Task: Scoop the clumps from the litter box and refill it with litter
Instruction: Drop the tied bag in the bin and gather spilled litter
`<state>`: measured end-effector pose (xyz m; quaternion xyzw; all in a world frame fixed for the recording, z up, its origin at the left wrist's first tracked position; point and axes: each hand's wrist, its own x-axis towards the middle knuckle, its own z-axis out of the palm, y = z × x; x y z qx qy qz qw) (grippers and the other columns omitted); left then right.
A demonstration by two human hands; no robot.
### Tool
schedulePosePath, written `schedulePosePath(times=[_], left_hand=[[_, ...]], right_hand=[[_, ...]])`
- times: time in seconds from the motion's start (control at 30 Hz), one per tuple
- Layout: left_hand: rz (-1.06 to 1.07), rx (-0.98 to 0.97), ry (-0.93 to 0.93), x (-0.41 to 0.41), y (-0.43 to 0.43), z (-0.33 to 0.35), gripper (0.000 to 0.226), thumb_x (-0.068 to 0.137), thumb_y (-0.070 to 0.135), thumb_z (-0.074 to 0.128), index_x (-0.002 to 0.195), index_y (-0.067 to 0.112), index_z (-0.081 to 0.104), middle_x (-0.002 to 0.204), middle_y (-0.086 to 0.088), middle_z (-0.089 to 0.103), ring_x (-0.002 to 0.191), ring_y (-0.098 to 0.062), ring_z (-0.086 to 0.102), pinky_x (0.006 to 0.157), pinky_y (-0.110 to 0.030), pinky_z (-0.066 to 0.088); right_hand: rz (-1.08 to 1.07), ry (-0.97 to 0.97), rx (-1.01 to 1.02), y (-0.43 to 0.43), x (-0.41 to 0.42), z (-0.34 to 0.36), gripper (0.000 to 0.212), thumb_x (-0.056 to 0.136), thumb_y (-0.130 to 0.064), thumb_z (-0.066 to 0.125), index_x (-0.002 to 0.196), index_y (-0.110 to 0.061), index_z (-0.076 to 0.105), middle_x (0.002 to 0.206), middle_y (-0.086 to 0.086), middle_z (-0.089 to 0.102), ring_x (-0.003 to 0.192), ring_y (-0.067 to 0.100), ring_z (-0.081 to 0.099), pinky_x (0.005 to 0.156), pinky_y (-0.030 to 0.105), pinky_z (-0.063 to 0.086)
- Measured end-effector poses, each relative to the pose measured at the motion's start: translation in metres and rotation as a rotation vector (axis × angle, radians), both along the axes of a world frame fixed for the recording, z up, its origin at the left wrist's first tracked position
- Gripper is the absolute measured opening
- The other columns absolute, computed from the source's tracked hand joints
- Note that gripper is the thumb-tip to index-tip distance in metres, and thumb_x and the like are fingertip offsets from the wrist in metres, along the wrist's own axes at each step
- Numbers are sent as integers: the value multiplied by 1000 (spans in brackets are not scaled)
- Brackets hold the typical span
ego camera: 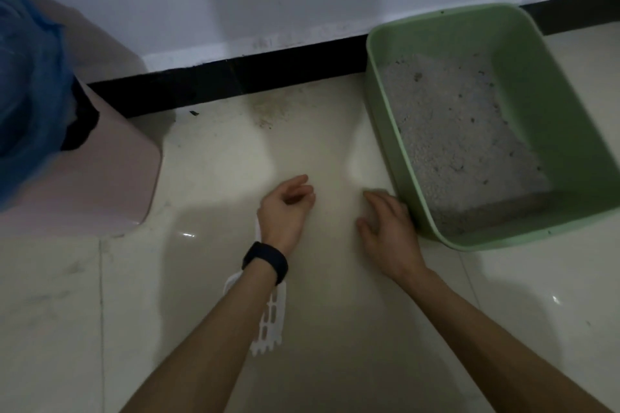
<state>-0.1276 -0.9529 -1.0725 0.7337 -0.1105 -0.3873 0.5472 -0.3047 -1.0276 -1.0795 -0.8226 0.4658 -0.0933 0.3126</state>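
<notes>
The green litter box (396, 131) sits on the tiled floor at the right, against the black baseboard. Grey litter (463, 131) with small dark specks covers its bottom. A white slotted scoop (272, 315) lies on the floor under my left forearm, its handle running up beside the wrist. My left hand (285, 208) hovers over the handle end with fingers loosely curled, and its palm looks empty. My right hand (385, 228) is spread flat on the floor, right next to the box's near left corner.
A pink bin (110, 178) lined with a blue plastic bag (27, 77) stands at the left by the white wall. Dark dirt specks (268, 111) lie on the floor near the baseboard (235, 77). Bare tile stretches between bin and box.
</notes>
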Motion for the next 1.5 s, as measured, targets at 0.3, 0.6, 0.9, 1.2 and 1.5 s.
schedulePosePath(times=[0.3,0.6,0.9,1.2,1.5], left_hand=[[-315,225,-343,15,15,3,18,85,26,75,103,26,75,92,11,74,92,-1,67,89,-19,51],[-707,347,-865,13,-2,8,26,97,32,57,117,25,71,110,-1,72,106,-23,58,87,-32,48],[-1025,618,-1250,-9,-33,23,30,95,1,45,114,11,66,111,-8,63,103,-27,55,71,-32,43],[-914,549,-1009,8,-25,62,22,98,10,47,113,15,63,115,-8,61,103,-27,59,80,-37,49],[-133,37,-1177,110,57,282,15,86,39,71,93,28,78,89,10,74,81,-8,66,80,-30,51]], right_hand=[[162,-41,-29,-1,30,-5,31,81,-27,76,110,-15,74,95,5,64,94,25,59,89,28,46],[153,58,-248,15,43,-11,24,90,-31,54,82,-13,69,84,5,59,78,27,59,51,34,48],[58,-12,56,33,-3,-1,12,92,-22,62,92,-12,68,92,0,57,84,15,56,79,21,38],[-19,-251,-21,23,5,90,11,93,-27,62,83,-25,61,79,-14,50,75,-4,51,66,5,34],[243,-539,-72,3,147,253,12,101,-29,47,91,-23,50,84,-8,58,71,7,55,64,19,40]])
